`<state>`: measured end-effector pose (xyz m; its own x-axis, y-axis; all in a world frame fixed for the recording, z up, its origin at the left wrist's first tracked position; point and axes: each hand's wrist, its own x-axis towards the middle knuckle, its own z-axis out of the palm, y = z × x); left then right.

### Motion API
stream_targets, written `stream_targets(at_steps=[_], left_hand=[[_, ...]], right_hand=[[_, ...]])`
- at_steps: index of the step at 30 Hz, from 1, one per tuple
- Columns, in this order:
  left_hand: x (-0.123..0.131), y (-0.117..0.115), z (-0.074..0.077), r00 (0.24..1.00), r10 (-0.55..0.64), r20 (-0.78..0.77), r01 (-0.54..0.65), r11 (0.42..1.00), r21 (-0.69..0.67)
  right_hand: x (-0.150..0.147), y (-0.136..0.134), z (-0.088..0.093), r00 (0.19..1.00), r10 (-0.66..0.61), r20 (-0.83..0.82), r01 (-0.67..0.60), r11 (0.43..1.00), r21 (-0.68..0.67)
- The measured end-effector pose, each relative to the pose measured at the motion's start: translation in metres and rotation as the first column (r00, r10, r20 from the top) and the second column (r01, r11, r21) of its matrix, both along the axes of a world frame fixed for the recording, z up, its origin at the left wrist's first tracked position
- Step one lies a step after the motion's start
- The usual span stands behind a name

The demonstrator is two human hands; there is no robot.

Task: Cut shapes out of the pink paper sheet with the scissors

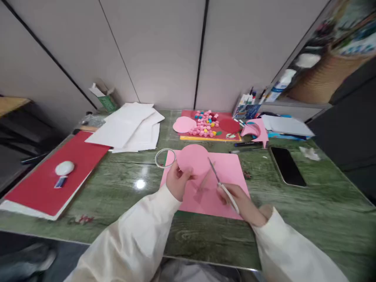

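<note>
A round pink paper circle (193,157) is pinched by its lower left edge in my left hand (176,181). My right hand (235,199) grips a pair of scissors (217,178) by the white handles. Their blades point up and left, close beside the circle's right edge; whether they touch it I cannot tell. Under both hands lies a sheet of pink paper (226,201), with the circle held above it. A roll of tape (165,158) lies just left of the circle, on the sheet's upper left corner.
Behind the sheet, a red sheet (190,113) bears pink paper balls (205,124) and cut paper shapes. White papers (129,123) and a red board (32,192) are on the left. To the right lie a phone (287,166), pink scraps (258,130) and pens (248,144).
</note>
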<state>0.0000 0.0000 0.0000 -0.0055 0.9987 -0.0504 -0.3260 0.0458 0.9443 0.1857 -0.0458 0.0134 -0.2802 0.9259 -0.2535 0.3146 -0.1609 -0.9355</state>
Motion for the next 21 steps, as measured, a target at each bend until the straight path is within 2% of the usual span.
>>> stream_targets(at_steps=[8,16,21], left_hand=[[0.0013,0.0011,0.0021,1.0,0.007,-0.016,-0.007,1.0,0.01],[0.0016,-0.0016,0.0073,0.991,-0.109,-0.08,0.11,0.994,0.01],[0.0018,-0.0016,0.0073,0.988,-0.118,-0.098,0.12,0.993,0.009]], right_hand=[[0.0019,0.0019,-0.004,1.0,0.03,0.007,-0.03,1.0,0.011],[0.0039,0.0025,-0.0043,0.999,0.034,-0.009,-0.033,0.998,0.054],[0.0033,0.0025,-0.0045,1.0,0.024,0.0,-0.024,0.998,0.057]])
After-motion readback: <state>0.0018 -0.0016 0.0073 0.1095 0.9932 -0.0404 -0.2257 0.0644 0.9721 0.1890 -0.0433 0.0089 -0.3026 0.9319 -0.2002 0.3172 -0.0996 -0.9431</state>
